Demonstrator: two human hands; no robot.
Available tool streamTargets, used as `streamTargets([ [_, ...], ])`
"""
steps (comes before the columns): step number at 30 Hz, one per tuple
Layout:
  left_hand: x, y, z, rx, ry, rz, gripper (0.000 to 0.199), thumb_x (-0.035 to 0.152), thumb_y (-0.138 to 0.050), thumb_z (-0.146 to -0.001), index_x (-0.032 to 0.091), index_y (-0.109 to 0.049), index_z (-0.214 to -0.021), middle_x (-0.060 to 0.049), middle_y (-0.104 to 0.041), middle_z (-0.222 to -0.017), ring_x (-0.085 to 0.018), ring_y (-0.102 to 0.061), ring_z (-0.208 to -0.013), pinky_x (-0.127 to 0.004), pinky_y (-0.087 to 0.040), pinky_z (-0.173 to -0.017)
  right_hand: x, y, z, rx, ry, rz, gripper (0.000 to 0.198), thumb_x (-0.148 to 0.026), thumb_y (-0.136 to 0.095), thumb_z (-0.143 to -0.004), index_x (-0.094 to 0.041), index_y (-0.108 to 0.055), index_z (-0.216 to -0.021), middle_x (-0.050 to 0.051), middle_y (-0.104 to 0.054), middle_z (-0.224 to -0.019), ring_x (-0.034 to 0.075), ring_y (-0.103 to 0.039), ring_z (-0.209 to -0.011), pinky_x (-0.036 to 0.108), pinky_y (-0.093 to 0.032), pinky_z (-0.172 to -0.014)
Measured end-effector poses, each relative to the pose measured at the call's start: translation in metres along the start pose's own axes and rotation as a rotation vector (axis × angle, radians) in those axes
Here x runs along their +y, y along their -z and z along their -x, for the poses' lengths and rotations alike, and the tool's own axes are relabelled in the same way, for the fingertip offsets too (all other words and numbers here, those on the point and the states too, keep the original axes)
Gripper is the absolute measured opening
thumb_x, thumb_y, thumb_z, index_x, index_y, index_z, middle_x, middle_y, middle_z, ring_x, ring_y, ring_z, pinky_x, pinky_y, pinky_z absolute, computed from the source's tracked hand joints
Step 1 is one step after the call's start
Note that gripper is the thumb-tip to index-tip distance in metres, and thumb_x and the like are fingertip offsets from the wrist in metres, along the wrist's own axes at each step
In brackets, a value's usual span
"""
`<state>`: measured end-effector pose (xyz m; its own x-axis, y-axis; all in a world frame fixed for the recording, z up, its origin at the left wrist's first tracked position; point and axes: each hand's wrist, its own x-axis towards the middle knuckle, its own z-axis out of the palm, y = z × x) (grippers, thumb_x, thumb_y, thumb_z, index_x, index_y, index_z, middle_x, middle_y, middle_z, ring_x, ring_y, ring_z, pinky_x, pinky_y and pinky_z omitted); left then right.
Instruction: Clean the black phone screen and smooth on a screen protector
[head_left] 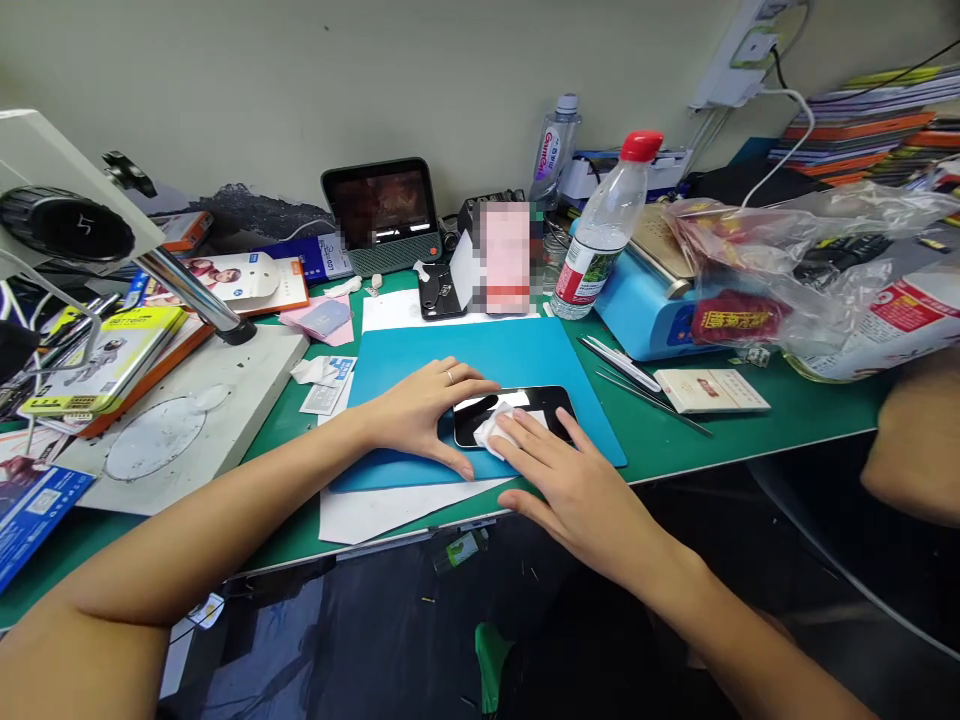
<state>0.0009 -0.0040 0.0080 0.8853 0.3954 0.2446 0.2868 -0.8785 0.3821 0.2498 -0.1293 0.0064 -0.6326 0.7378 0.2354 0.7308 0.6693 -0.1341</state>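
A smartphone (556,400) with a dark, glossy screen lies flat on a blue mat (465,345). My left hand (412,410), wearing a ring, grips the phone's left end, with fingers along the far edge and the thumb by the near edge. Under the fingers of my right hand (559,470), a folded white wipe (491,430) is pressed against the screen. Part of the wipe is hidden beneath those fingers. Near my left wrist lies a torn wipe packet (328,387) on the green table (795,425).
Behind the mat stand a small screen device (386,210) and a red-capped water bottle (596,240). Tweezers (652,400) and a cigarette pack (711,391) lie on the right. A microscope stand (217,290) occupies the left. Another person's arm (915,440) shows at the far right.
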Motion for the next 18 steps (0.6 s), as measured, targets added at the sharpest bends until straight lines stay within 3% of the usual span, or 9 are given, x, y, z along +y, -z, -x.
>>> streamTargets([
  [8,0.001,-0.001,0.0,-0.003,-0.008,-0.003,0.097,0.078,-0.074,-0.076,0.017,-0.05,-0.147,-0.018,-0.061,-0.132,-0.032,-0.058,-0.11,-0.045,-0.046,-0.094,-0.001,-0.004,-0.009,0.003,0.043,-0.061,0.057,-0.048,-0.057,-0.102,-0.018,-0.051,-0.15,0.012,-0.056,-0.155,0.028,-0.044,-0.15,0.057,-0.036,-0.122],
  [18,0.003,0.0,0.0,-0.001,0.022,-0.009,0.099,0.083,-0.068,-0.077,0.016,-0.048,-0.148,-0.018,-0.061,-0.133,-0.033,-0.057,-0.112,-0.046,-0.045,-0.097,0.013,0.006,-0.003,0.024,-0.006,-0.076,0.039,-0.028,-0.043,-0.109,-0.023,-0.057,-0.146,0.007,-0.058,-0.154,0.023,-0.049,-0.146,0.06,-0.029,-0.125],
])
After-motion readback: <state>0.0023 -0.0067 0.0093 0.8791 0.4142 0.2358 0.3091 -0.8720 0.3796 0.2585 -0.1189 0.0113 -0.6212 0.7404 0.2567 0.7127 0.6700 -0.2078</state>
